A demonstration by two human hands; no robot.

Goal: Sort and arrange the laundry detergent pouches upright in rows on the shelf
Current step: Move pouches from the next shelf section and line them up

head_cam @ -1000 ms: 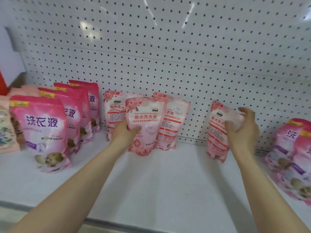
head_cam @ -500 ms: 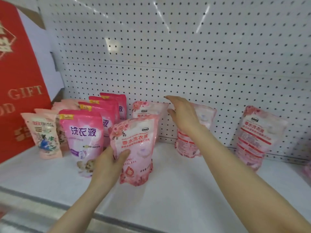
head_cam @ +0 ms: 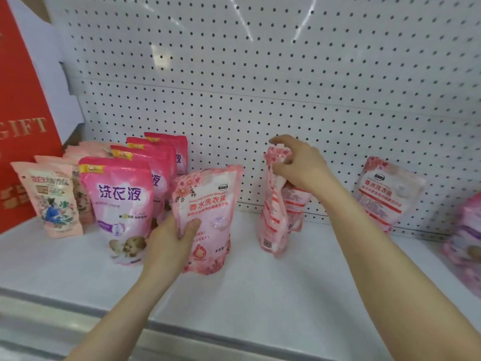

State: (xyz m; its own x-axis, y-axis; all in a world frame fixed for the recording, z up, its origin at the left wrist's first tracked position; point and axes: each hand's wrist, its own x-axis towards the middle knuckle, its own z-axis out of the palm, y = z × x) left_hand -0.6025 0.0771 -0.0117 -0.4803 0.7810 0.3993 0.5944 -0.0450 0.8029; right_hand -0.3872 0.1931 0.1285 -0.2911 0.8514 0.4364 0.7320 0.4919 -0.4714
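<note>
Pouches of rose-print laundry detergent are changing places on the white shelf (head_cam: pixel 260 295): the left hand (head_cam: pixel 170 239), clamped on the lower edge of one floral pouch (head_cam: pixel 205 217), has drawn it forward beside the front magenta pouch (head_cam: pixel 118 204). The right hand (head_cam: pixel 296 162), open half a second ago, now pinches the top of a second floral pouch (head_cam: pixel 273 204), turned edge-on by the pegboard (head_cam: pixel 286 87). A new row appears to be starting; a third floral pouch (head_cam: pixel 385 194) still leans at the back.

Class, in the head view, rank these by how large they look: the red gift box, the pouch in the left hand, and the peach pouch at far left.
1. red gift box, though cropped
2. pouch in the left hand
3. peach pouch
Nearness enlarges the held pouch.
</note>
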